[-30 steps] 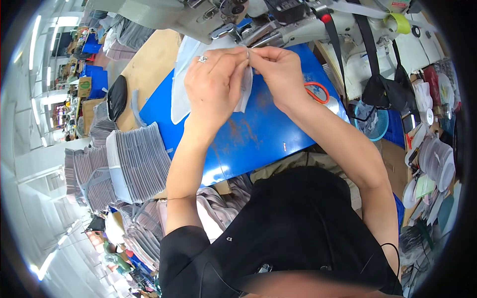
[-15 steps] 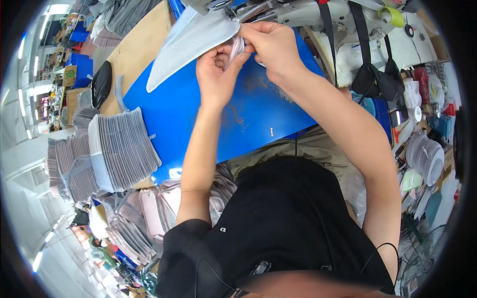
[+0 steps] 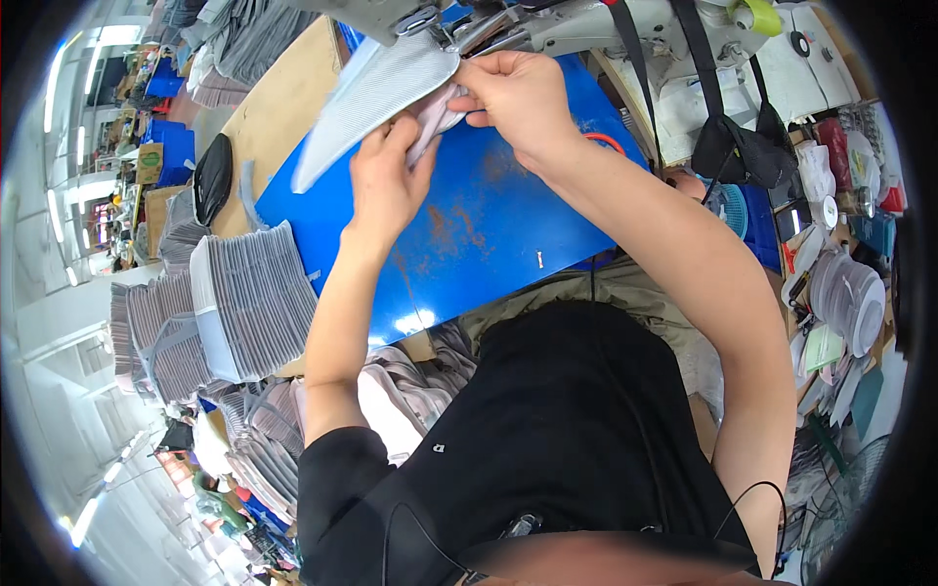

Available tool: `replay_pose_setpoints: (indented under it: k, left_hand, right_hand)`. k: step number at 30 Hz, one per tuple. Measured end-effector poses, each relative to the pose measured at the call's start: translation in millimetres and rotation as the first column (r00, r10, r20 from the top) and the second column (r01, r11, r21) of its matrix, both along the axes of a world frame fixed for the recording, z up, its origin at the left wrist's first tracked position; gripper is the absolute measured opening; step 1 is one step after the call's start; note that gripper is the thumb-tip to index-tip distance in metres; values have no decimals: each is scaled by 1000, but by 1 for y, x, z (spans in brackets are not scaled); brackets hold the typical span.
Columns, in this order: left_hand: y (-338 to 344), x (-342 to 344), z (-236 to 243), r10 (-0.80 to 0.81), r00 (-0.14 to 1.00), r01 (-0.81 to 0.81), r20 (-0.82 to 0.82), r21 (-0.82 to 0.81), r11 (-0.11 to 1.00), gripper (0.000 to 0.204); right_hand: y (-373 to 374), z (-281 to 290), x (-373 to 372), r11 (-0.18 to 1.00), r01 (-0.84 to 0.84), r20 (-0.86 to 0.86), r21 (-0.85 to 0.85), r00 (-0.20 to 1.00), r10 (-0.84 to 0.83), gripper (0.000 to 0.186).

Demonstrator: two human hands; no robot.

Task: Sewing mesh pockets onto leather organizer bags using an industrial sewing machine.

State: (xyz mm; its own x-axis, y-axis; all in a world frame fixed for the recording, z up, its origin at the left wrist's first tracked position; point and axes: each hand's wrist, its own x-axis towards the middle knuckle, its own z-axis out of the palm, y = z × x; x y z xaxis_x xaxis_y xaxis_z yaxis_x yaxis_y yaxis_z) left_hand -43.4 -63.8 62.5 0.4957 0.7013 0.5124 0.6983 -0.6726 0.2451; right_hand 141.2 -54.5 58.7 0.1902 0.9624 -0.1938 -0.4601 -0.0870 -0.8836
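Note:
A light grey ribbed fabric piece (image 3: 376, 103) with a pointed end reaches from the sewing machine (image 3: 576, 27) toward the lower left, above the blue tabletop (image 3: 459, 234). Pinched at its right edge, close to the machine's needle area, the cloth is in my right hand (image 3: 523, 103). Under the piece, my left hand (image 3: 384, 186) has its fingers closed on the pale pink fabric (image 3: 433, 119) that hangs folded below the grey layer. The left fingertips are partly hidden by the cloth.
Tall stacks of grey fabric pieces (image 3: 256, 303) stand to the left, with pinkish pieces (image 3: 415, 386) piled nearer me. A black oval case (image 3: 212, 181) lies on the wooden board (image 3: 269, 107). Black straps with a pouch (image 3: 738, 148) hang at the right.
My left hand has moved left and turned knuckles-up, spreading the bunched pink fabric. My right hand has shifted slightly left, still pinching the edge.

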Motion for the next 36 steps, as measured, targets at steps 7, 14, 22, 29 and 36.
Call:
replay_pose_setpoints:
  k: [7,14,22,29,36]
  left_hand:
    - [-25,38,69,-149,917,157,-371,-7,988,19]
    - [-25,50,57,-92,962,90,-256,-18,996,18]
    - [4,-4,110,35,780,139,-624,228,964,67]
    - [46,-13,144,-192,439,399,-878,-1,917,83]
    - [39,4,159,-162,357,367,-920,-21,930,73]
  right_hand:
    - [-13,12,11,971,-228,289,-78,926,241,19]
    - [-3,4,13,949,-303,257,-92,913,316,20]
    - [-17,8,18,966,-256,33,-37,966,257,33]
    - [-21,1,18,972,-233,-75,-11,970,232,36]
    - [-18,-4,16,970,-238,-142,53,960,243,30]
